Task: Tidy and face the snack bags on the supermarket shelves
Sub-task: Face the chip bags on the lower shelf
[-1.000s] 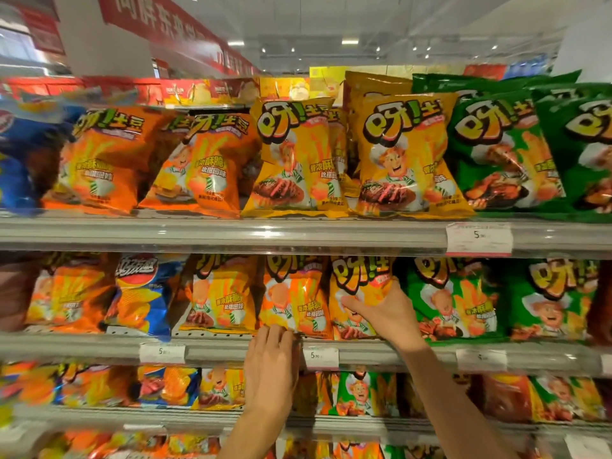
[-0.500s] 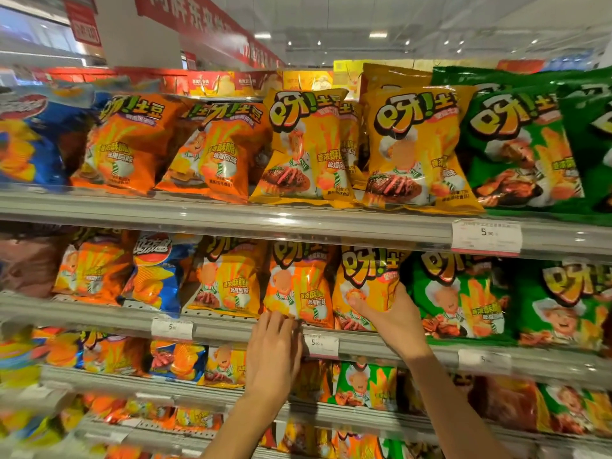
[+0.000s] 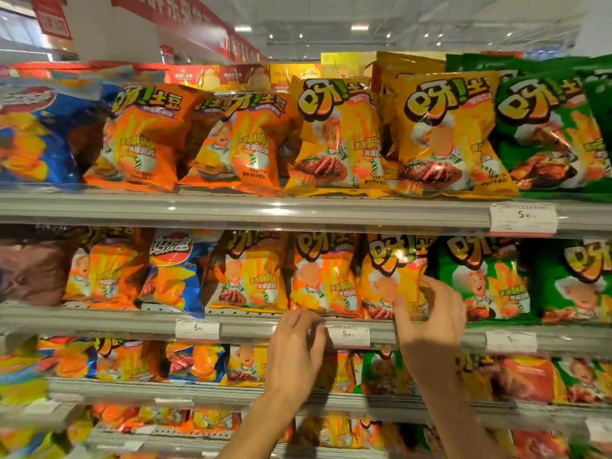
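Head view: the right hand (image 3: 430,313) pinches a yellow snack bag (image 3: 394,279) on the middle shelf (image 3: 251,321), beside a green bag (image 3: 480,279). The left hand (image 3: 294,349), fingers loosely curled and holding nothing, hovers at the shelf edge. A hard tug could topple neighbouring bags. Lower shelves are blurred; bags behind are hidden.

Both hands (image 3: 296,346) (image 3: 430,321) raised, fingers curled
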{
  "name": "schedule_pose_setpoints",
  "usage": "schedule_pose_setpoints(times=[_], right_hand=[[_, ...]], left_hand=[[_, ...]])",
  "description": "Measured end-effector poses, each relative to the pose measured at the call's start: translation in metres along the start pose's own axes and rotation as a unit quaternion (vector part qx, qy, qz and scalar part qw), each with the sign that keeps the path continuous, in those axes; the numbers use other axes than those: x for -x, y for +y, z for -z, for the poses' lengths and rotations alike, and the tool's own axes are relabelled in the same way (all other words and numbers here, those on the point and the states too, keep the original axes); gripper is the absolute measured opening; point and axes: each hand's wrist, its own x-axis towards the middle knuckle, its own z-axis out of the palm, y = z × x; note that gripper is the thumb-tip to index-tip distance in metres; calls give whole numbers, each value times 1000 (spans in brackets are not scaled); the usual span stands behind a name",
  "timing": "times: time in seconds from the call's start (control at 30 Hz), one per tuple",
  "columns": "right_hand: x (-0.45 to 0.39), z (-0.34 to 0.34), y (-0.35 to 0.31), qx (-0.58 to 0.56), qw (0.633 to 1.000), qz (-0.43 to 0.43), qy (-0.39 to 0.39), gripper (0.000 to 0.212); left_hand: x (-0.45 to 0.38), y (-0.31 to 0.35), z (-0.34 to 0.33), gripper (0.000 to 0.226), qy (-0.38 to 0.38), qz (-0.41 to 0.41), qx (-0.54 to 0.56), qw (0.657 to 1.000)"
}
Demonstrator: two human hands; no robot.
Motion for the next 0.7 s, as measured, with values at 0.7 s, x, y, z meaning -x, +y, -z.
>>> schedule_pose_setpoints(times=[0.7], right_hand=[[28, -92, -91, 67, 995, 23, -72, 64]], left_hand=[[-75, -116, 104, 85, -71, 219, 151, 961]])
